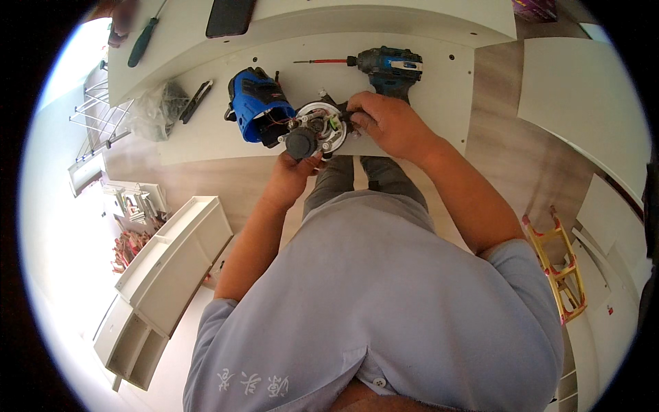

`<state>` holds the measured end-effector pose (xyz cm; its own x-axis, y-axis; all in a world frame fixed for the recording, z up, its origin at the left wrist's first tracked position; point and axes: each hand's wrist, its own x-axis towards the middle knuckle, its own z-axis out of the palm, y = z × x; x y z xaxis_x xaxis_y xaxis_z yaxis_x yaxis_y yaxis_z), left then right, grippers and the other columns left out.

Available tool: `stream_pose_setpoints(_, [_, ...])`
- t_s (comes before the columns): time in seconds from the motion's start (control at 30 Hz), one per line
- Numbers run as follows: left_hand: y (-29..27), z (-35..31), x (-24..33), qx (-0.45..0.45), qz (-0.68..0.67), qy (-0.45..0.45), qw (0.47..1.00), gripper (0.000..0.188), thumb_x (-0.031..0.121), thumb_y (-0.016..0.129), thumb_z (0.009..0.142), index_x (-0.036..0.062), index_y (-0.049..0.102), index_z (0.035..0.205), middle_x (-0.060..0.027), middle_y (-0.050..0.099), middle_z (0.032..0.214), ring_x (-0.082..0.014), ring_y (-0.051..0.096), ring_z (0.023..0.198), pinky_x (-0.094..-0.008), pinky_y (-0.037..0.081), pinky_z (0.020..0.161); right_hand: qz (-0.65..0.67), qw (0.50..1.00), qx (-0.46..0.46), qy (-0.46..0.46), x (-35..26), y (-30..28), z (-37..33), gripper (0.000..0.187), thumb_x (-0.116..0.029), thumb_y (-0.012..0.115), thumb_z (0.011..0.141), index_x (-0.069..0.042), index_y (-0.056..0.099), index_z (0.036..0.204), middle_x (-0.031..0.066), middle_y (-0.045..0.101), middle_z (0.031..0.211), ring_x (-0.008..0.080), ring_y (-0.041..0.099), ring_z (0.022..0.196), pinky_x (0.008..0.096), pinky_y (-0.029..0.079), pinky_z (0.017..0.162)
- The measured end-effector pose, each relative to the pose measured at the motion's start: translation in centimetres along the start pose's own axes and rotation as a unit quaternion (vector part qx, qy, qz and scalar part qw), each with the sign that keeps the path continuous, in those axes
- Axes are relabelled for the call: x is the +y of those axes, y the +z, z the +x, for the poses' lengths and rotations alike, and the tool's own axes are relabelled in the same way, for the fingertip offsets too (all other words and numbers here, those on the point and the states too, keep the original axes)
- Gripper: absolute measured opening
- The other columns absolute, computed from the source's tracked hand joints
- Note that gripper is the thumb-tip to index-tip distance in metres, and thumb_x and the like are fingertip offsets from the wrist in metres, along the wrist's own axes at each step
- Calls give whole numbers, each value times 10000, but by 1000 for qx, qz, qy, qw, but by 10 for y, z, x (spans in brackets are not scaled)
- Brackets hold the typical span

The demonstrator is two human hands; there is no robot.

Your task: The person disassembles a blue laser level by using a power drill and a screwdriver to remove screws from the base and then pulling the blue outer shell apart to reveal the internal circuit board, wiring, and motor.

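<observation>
A round inner assembly [334, 141] of some device, with a pale ring, small fittings and a dark round knob-like part [300, 143], is held over the near edge of the white board [439, 96]. My left hand [294, 176] grips it from below, fingers partly hidden under it. At its right side, my right hand [388, 123] pinches a dark part of it between thumb and fingers. Thin wires run from the assembly into an open blue and black housing [257, 96] lying just left of it. Behind my right hand lies a cordless driver [390, 67] with a long red bit [329, 61].
A black utility knife [197, 101] and a clear plastic bag [154, 113] lie to the left. On the higher far panel are a green-handled screwdriver [143, 44] and a phone [230, 15]. White cabinet parts [175, 268] stand left; a yellow stepladder [559, 264] is at right.
</observation>
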<state>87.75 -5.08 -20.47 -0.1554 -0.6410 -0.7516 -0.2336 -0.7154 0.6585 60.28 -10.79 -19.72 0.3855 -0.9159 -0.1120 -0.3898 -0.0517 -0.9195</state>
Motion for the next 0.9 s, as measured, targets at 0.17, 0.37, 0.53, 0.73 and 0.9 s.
stream_pose_setpoints(0.17, [1, -2, 6, -6, -10, 4, 1000, 334, 271, 674, 1033, 54, 626, 1282, -71, 727, 1094, -187, 711, 970, -361, 559, 828, 22, 998, 34, -40, 5, 4, -2, 187, -111, 655, 991, -45, 616, 1162, 160, 707, 1030, 373, 692, 945, 428, 546, 817])
stream_pose_setpoints(0.37, [9, -5, 13, 21, -29, 4, 999, 241, 184, 672, 1028, 34, 689, 1217, -46, 737, 1037, -146, 698, 935, -313, 545, 812, -14, 1000, -27, 7, -7, -10, 3, 200, -97, 675, 958, -42, 631, 1145, 158, 709, 1031, 370, 697, 916, 431, 552, 794])
stream_pose_setpoints(0.53, [8, -4, 12, 20, -35, 8, 999, 217, 180, 681, 1025, 35, 692, 1185, -38, 731, 1018, -139, 689, 927, -305, 528, 784, -78, 993, -4, -84, 5, -6, 3, 230, -116, 705, 924, -51, 652, 1138, 160, 719, 1028, 371, 701, 925, 448, 562, 801])
stream_pose_setpoints(0.73, [4, -3, 11, 11, -19, 15, 1000, 200, 144, 667, 1018, 29, 695, 1180, -38, 719, 988, -127, 629, 874, -298, 505, 795, -101, 991, -19, -83, 11, -6, 4, 268, -171, 681, 952, -72, 678, 1200, 167, 731, 1076, 381, 702, 968, 469, 572, 836])
stream_pose_setpoints(0.9, [1, -1, 13, 1, 21, 10, 1000, 202, 113, 655, 1010, 10, 692, 1179, -42, 720, 992, -125, 618, 866, -306, 512, 805, -104, 991, -44, -69, 10, -9, 6, 257, -205, 648, 990, -66, 691, 1201, 176, 733, 1098, 389, 699, 974, 485, 564, 832])
